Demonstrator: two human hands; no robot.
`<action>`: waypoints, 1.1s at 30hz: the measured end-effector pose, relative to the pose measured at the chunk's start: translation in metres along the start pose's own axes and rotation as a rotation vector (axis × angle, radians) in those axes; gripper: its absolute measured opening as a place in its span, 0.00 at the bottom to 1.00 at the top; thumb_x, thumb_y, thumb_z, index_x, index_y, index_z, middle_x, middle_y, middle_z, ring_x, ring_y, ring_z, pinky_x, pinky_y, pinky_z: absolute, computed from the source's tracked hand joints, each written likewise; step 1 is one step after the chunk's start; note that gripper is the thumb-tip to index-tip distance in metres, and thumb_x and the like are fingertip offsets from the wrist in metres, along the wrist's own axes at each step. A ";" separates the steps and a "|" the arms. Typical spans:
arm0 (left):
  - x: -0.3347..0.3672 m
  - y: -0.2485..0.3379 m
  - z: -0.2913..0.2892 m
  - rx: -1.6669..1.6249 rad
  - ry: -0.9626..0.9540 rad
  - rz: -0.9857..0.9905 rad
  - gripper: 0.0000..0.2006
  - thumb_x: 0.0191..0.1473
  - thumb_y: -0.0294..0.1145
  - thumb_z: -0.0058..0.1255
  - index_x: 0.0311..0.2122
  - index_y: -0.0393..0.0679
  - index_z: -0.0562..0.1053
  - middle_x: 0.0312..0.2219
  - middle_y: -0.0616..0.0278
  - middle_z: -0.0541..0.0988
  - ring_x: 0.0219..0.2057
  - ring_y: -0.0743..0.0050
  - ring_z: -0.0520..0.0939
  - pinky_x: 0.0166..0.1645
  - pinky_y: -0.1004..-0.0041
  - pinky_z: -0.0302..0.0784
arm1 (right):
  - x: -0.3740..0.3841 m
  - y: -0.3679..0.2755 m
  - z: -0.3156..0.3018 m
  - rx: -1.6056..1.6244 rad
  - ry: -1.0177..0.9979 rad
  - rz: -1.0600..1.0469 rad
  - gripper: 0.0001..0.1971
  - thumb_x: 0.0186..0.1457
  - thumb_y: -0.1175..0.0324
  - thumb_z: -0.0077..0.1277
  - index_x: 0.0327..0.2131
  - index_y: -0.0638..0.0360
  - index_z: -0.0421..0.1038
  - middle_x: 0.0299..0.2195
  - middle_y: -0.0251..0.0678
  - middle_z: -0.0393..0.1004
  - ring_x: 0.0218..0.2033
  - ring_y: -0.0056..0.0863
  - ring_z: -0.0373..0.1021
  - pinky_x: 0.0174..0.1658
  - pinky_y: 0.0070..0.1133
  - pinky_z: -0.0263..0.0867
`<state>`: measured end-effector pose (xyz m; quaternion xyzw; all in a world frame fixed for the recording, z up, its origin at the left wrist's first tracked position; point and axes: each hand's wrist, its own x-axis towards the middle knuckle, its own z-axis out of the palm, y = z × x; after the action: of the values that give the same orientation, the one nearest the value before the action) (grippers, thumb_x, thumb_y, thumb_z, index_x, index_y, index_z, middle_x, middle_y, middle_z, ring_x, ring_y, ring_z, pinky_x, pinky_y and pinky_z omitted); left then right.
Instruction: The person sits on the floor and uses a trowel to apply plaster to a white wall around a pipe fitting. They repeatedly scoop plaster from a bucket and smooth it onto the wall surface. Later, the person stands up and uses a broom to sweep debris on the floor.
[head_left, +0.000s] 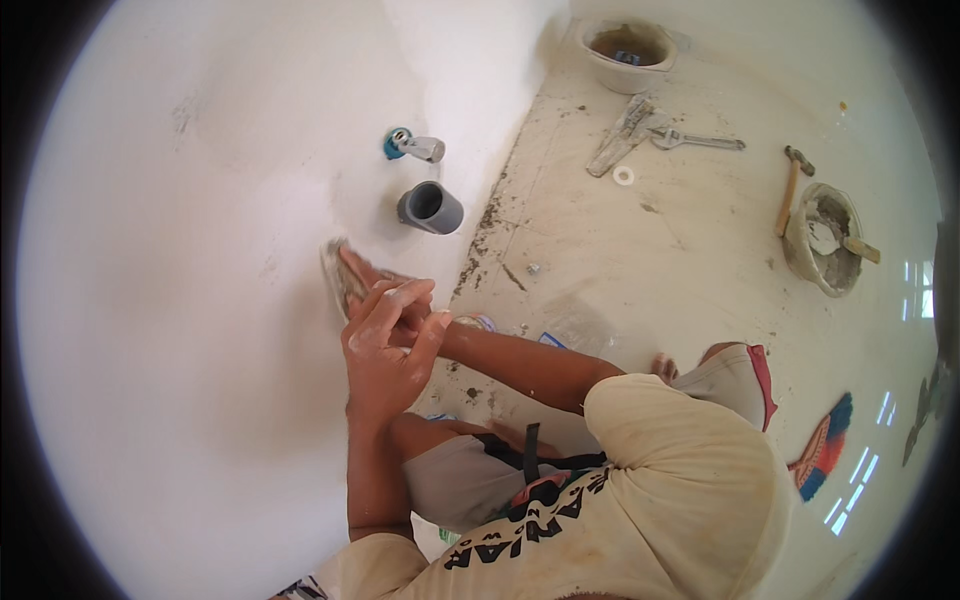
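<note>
Against the white wall (220, 330), my right hand (369, 269) presses a flat, grey-white smeared piece (336, 272), perhaps a pad or blade; its exact kind does not show. Part of that hand is hidden behind my left hand (385, 350). My left hand overlaps the right hand and wrist, fingers bent and dusted white, the thumb standing apart from them. Nothing shows in its grasp. Just above the hands, a grey plastic pipe end (432, 207) sticks out of the wall. Above it is a metal fitting (424, 149) with a blue collar.
On the floor (600, 250) lie coated scrapers (622, 138), an adjustable wrench (700, 141), a white ring (624, 176) and a hammer (787, 200). A basin (625, 78) stands far off. To the right are a plaster bowl (795, 245) and a red-blue brush (828, 450).
</note>
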<state>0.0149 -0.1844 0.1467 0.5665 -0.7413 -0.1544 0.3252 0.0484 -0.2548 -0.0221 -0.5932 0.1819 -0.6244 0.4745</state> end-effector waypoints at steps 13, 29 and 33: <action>-0.007 0.010 0.014 -0.074 -0.153 0.089 0.13 0.54 0.25 0.54 0.45 0.36 0.73 0.31 0.59 0.74 0.25 0.75 0.71 0.31 0.74 0.68 | 0.176 -0.189 -0.244 -0.721 -0.065 -0.181 0.21 0.52 0.62 0.46 0.49 0.58 0.71 0.37 0.48 0.77 0.35 0.43 0.74 0.41 0.36 0.69; 0.013 -0.017 0.068 -0.003 -0.416 -0.160 0.18 0.49 0.21 0.53 0.47 0.33 0.72 0.32 0.59 0.75 0.24 0.75 0.71 0.30 0.72 0.69 | -0.142 -0.287 -0.723 -1.367 0.340 1.386 0.13 0.53 0.65 0.43 0.30 0.60 0.77 0.31 0.39 0.79 0.24 0.31 0.74 0.26 0.29 0.70; 0.011 -0.036 0.083 0.044 -0.511 -0.195 0.21 0.48 0.21 0.54 0.50 0.32 0.71 0.32 0.58 0.75 0.24 0.75 0.72 0.28 0.73 0.69 | -0.198 -0.266 -0.779 -1.720 -0.143 1.389 0.14 0.50 0.65 0.46 0.38 0.52 0.79 0.32 0.42 0.80 0.30 0.38 0.78 0.33 0.32 0.74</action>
<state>-0.0153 -0.2172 0.0670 0.5848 -0.7444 -0.3067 0.0989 -0.7936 -0.2272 -0.1034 -0.5287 0.8202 0.1477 0.1608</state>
